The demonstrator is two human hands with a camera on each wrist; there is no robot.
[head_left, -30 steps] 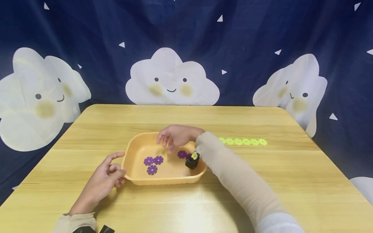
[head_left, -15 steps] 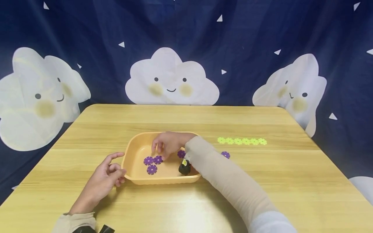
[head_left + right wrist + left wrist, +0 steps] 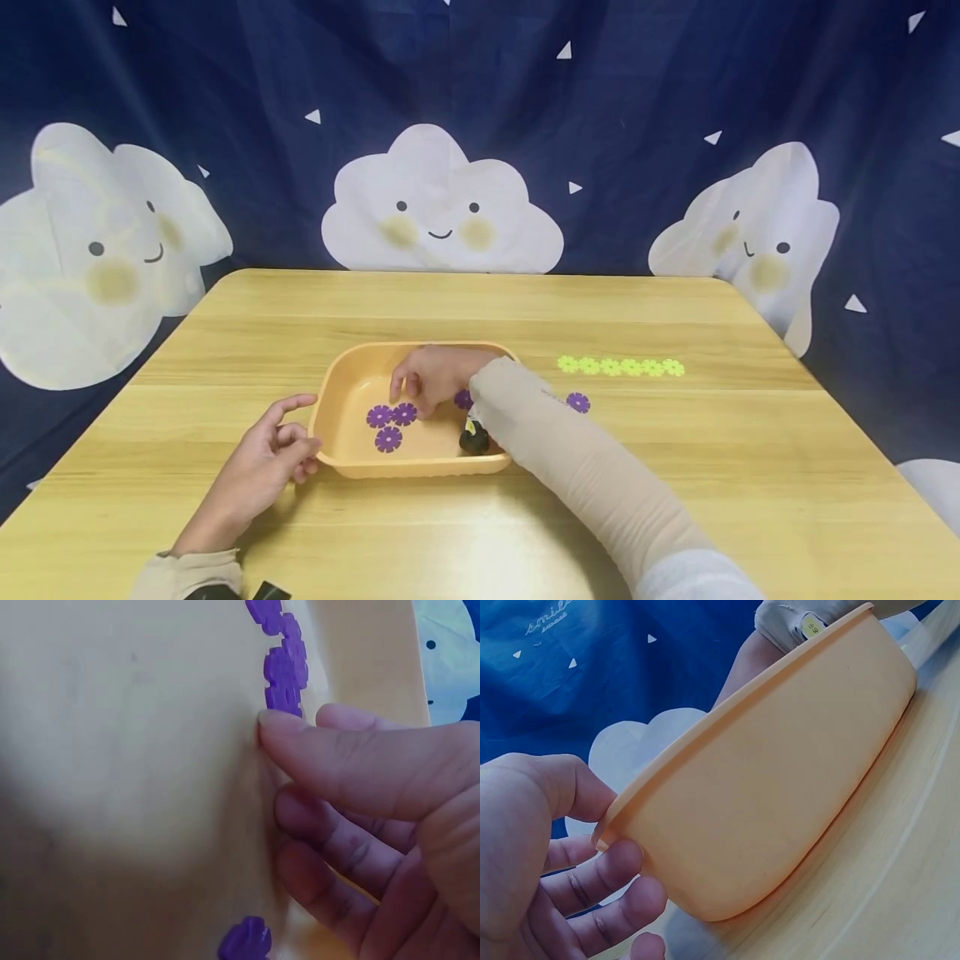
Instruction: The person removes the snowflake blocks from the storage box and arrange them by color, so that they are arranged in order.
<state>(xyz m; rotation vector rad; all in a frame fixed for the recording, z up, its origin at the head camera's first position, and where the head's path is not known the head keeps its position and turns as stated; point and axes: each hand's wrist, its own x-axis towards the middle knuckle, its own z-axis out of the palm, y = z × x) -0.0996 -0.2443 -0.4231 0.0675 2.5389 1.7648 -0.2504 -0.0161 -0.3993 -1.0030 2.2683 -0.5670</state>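
Note:
An orange plastic basin (image 3: 420, 468) stands on the table with several purple snowflake discs in it. My left hand (image 3: 262, 467) pinches the basin's left rim, thumb and fingers either side of it in the left wrist view. Inside the basin my right hand (image 3: 435, 377) reaches down, fingers loosely bent. Its thumb tip (image 3: 274, 720) is right at the edge of a purple disc (image 3: 283, 682), in a cluster of 3. Thumb and index finger stand apart with nothing between them. Another disc (image 3: 463, 400) lies by the right wrist, partly hidden by the sleeve.
Several yellow-green flower pieces (image 3: 611, 367) form a straight row on the table right of the basin. A purple disc (image 3: 578, 402) lies below that row, beside the right forearm (image 3: 585, 475). A dark blue cloud-patterned curtain (image 3: 480, 75) hangs behind the table.
My right hand has moved left and lower into the basin, up to the purple cluster. The sleeve's shift uncovers the yellow-green row's left end and the disc on the table. My left hand stays put.

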